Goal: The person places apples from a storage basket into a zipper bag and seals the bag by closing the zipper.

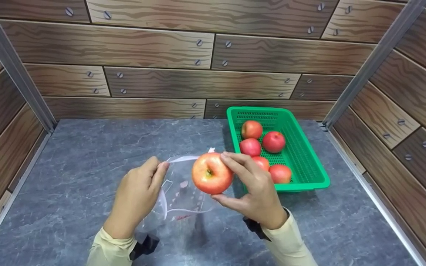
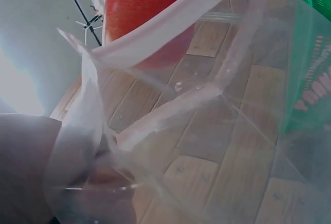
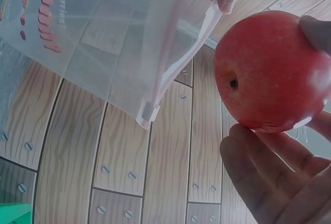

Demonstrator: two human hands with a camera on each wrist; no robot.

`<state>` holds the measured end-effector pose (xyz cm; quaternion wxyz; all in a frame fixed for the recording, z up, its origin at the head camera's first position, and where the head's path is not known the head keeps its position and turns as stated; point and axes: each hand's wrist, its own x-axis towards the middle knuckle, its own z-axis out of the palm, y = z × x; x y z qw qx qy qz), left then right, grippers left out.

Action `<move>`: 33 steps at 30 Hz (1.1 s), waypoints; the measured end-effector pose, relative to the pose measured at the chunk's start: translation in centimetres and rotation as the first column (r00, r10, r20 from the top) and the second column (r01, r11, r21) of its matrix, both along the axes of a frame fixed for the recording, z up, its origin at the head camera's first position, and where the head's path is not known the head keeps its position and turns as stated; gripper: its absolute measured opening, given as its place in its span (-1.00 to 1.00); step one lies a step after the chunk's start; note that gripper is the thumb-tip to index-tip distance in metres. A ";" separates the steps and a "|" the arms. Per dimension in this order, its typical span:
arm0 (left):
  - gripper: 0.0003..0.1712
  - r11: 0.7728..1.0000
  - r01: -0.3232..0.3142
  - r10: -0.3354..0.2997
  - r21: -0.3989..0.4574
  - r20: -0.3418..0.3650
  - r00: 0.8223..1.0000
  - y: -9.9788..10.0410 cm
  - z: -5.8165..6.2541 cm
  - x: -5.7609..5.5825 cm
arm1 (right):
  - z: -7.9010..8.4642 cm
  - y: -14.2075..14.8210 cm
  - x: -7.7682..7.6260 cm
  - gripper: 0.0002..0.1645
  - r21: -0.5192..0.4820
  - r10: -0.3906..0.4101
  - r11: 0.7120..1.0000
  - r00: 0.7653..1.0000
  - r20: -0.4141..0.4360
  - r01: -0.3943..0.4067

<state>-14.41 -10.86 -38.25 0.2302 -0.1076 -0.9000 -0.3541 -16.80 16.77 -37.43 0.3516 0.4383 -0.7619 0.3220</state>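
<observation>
My right hand (image 1: 259,188) grips a red-and-yellow apple (image 1: 212,173) between thumb and fingers, stem end toward the head camera. My left hand (image 1: 137,192) pinches the rim of a clear plastic zip bag (image 1: 185,195), its mouth spread apart. In the head view the apple overlaps the bag's right edge. From the right wrist, the apple (image 3: 271,71) appears beside the bag's mouth, near the white slider (image 3: 147,111). Pink printing marks the bag's side. In the left wrist view the bag's film (image 2: 248,131) covers much of the frame, with the apple (image 2: 139,17) beyond its rim.
A green plastic basket (image 1: 311,159) stands to the right, holding several apples (image 1: 274,142). Grey marbled tabletop (image 1: 87,155) lies under the hands. Wood-patterned walls (image 1: 154,48) with metal corner posts (image 1: 375,62) enclose the back and sides.
</observation>
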 end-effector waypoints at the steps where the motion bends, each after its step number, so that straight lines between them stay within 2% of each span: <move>1: -0.58 1.000 0.000 0.000 0.010 0.008 1.000 0.0 0.0 0.0 | 0.0 0.0 0.0 -0.07 0.003 0.003 1.000 1.000 -0.002 -0.003; 6: -0.80 0.999 -0.001 -0.001 0.039 0.027 1.000 0.1 0.1 0.2 | 0.2 -0.2 0.1 -0.04 0.019 0.022 1.000 0.999 -0.036 -0.021; 8: -0.75 0.999 -0.003 0.002 0.033 0.019 1.000 0.1 0.1 0.2 | 0.2 -0.2 0.1 -0.04 0.025 0.021 0.999 0.999 -0.047 -0.020; 10: -0.69 1.000 -0.003 0.003 0.017 0.001 1.000 0.2 0.1 0.1 | 0.3 -0.2 0.2 -0.03 0.033 0.016 0.999 0.999 -0.051 -0.014; 15: -0.82 1.000 -0.001 0.000 -0.017 -0.052 0.999 0.2 0.0 -0.1 | 0.3 -0.2 0.3 -0.02 0.066 0.018 0.998 0.998 -0.052 -0.015; 20: -0.86 1.000 -0.016 0.014 -0.013 -0.147 0.989 0.2 -0.1 -0.1 | 0.3 -0.5 0.4 -0.01 0.105 0.035 0.994 0.999 -0.041 -0.031; 23: -0.87 1.000 -0.030 0.031 0.004 -0.165 0.986 0.2 0.0 0.1 | 0.2 -0.7 0.5 -0.01 0.143 0.038 0.989 0.999 -0.033 -0.033; 25: -0.87 0.999 -0.034 0.037 0.024 -0.133 0.990 0.2 0.1 0.3 | 0.0 -0.9 0.5 -0.02 0.173 0.043 0.984 0.999 -0.023 -0.038; 29: -0.83 0.996 -0.047 0.048 0.070 -0.005 0.999 0.5 0.1 0.4 | -0.7 -1.4 0.7 -0.02 0.240 0.031 0.970 1.000 -0.001 -0.030; 33: -0.83 0.994 -0.058 0.050 0.096 0.085 0.995 0.9 0.0 0.4 | -1.3 -2.1 1.1 0.00 0.328 -0.010 0.944 0.998 -0.059 0.028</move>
